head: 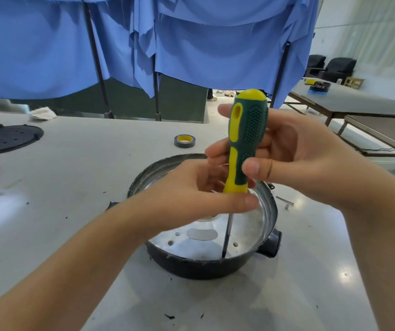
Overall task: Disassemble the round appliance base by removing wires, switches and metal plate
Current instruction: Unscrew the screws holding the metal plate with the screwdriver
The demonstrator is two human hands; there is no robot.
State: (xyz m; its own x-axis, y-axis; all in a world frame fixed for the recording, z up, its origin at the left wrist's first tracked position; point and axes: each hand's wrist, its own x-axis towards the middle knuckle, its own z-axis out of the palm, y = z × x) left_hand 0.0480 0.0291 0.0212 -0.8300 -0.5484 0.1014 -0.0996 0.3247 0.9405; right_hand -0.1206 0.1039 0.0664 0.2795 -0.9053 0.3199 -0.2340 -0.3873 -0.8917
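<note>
A grey worktable stands before hung blue drapes. Right hand: fingers curled round the green-and-yellow handle of an upright screwdriver, thumb pressed on its front, presumably for turning. Left hand: thumb and fingers pinch the handle's lower end, likely steadying the shaft. The tip meets the metal plate near its front edge, inside the round appliance base; whether a screw sits there is unclear. Nearby lie a tape roll, loose screws and a black perforated disc.
</note>
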